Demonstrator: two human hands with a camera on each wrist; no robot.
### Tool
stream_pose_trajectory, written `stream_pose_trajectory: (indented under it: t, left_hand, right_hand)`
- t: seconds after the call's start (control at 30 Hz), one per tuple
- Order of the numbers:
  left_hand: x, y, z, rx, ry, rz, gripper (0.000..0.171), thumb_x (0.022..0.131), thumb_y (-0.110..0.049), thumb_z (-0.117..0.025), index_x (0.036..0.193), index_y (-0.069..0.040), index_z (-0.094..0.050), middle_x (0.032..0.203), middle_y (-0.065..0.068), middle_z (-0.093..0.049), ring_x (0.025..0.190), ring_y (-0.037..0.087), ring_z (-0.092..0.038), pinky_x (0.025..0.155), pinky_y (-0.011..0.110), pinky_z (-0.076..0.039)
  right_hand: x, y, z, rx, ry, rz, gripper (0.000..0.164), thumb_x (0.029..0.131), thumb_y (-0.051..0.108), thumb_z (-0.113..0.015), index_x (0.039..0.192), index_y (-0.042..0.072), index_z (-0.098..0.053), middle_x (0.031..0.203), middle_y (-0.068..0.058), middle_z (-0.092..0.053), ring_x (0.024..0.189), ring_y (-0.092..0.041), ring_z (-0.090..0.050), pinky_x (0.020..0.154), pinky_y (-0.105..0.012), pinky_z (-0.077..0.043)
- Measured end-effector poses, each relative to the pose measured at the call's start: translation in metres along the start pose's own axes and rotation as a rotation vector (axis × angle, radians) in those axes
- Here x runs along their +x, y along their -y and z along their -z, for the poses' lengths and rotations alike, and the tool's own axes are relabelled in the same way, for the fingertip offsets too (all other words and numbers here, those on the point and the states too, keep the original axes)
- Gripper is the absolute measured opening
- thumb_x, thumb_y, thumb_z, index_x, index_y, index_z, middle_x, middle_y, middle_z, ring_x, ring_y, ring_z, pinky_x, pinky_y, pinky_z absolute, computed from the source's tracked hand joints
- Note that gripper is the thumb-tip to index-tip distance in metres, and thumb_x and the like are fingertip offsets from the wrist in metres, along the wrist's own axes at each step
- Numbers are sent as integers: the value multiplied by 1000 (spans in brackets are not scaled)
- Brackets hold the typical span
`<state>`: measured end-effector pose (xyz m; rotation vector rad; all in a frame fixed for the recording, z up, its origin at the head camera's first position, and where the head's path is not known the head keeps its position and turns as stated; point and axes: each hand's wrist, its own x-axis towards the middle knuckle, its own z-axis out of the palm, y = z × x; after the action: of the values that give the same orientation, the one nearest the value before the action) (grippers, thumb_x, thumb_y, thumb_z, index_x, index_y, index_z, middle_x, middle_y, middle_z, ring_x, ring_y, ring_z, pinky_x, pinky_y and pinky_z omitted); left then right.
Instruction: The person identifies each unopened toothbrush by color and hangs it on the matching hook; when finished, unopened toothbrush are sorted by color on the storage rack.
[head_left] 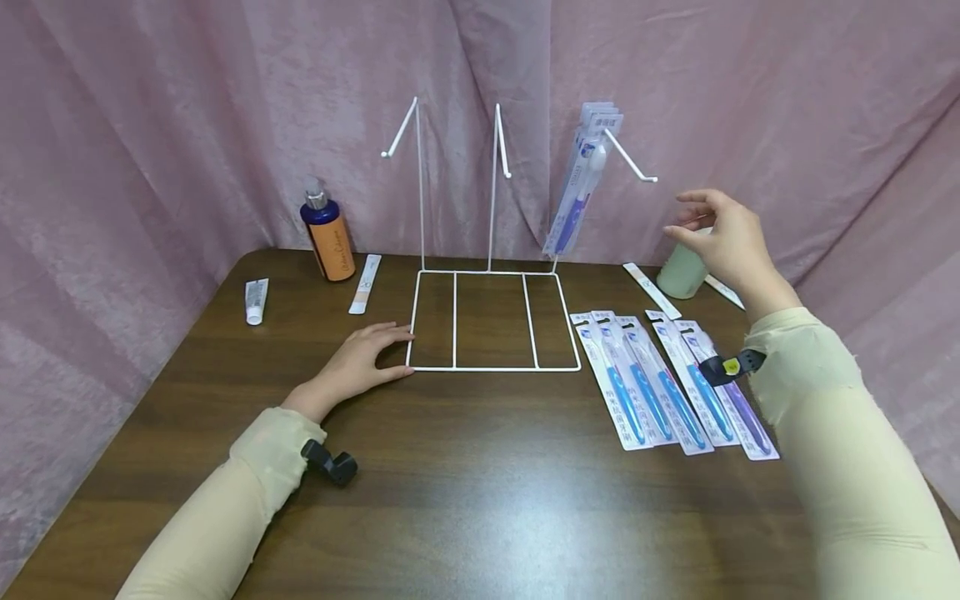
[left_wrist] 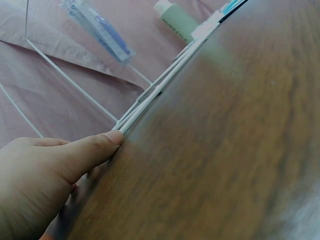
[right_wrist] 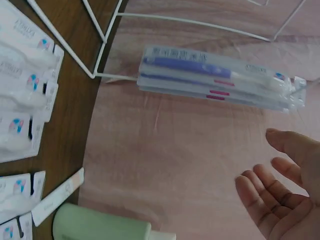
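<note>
A white wire display rack [head_left: 491, 368] stands on the table with three hooks. My left hand [head_left: 356, 367] rests at its front left corner, the thumb [left_wrist: 102, 145] laid against the base wire and the fingertips touching the left rail. Packaged toothbrushes [head_left: 573, 200] hang one behind another on the right hook [head_left: 630, 156]; the front one has a purple handle. My right hand [head_left: 731, 242] is raised in the air right of that hook, fingers loosely curved with nothing between them. Several more packaged toothbrushes [head_left: 648, 383], blue and purple, lie in a row right of the rack.
Behind my right hand stands a green bottle [head_left: 681, 271], with a slim white packet [head_left: 651, 290] beside it. Left of the rack are a blue bottle with an orange label [head_left: 332, 242], another slim packet [head_left: 365, 283] and a small white tube [head_left: 256, 302]. A pink curtain hangs behind the table.
</note>
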<state>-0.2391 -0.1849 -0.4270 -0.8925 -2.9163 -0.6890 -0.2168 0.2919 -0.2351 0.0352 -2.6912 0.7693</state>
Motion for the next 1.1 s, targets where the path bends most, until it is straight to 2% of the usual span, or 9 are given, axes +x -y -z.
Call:
stream_pose_trajectory:
  t: [0.1,0.3,0.47,0.67,0.73,0.9,0.93,1.0,1.1]
  left_hand:
    - [0,0,1,-1,-2,-3,60,85,-43,-70,136,-15,-55,148,9,-47,140,34,-36,114,59,-25]
    - [0,0,1,-1,8,-1,59,86,-44,-69,136,-16,-55,148,8,-47,140,33,-35,114,58,-24]
    - [-1,2,0,-5,13,5,59,87,-44,-68,137,-16,-54,149,8,-46,141,33,-35,115,58,-24]
    - [-1,2,0,-10,15,8,59,86,-44,-69,136,-16,-54,149,8,-46,141,33,-35,115,58,-23]
    - [-1,2,1,-10,15,9,59,86,-44,-69,136,-16,-54,149,8,-46,141,33,-35,115,58,-23]
    - [0,1,3,-12,17,5,61,86,-44,-69,137,-16,-54,149,7,-45,141,33,-34,115,59,-23]
    - [1,2,3,-12,18,3,61,86,-44,-69,137,-16,-54,149,7,-45,141,33,-34,115,59,-23]
    - [1,3,3,-13,14,-2,61,86,-44,-69,137,-15,-54,149,7,-46,141,33,-35,115,59,-23]
    - [0,4,1,-14,-4,-17,62,85,-45,-69,136,-14,-55,148,8,-48,140,33,-37,114,59,-24]
  right_hand:
    - [-10,-7,5,-26,25,17,51,89,30,-68,134,8,-54,115,-20,-63,81,13,-47,63,-7,-37]
    - [-31,-28,11,-53,47,64,47,88,26,-70,127,4,-57,108,-26,-65,70,25,-41,65,-4,-35]
    - [-49,-44,13,-70,53,58,48,87,25,-71,126,1,-57,105,-26,-66,69,27,-42,64,-2,-34]
    - [-70,-62,13,-101,55,36,47,86,27,-73,125,4,-59,89,-5,-68,68,23,-43,61,-8,-35]
    - [-77,-67,12,-101,46,32,48,86,26,-73,125,4,-58,85,9,-65,68,23,-44,61,-10,-35]
    - [-93,-79,9,-79,26,24,47,86,24,-72,125,2,-58,80,36,-48,69,27,-44,60,-6,-36]
    - [-96,-81,8,-76,29,21,47,86,24,-72,125,2,-58,81,37,-47,70,28,-43,60,-6,-36]
    - [-101,-85,7,-76,40,12,49,87,25,-71,126,0,-56,84,34,-50,71,29,-42,60,-4,-37]
    - [-108,-91,4,-77,50,1,49,88,24,-70,127,-1,-55,92,10,-64,72,31,-41,59,-2,-37]
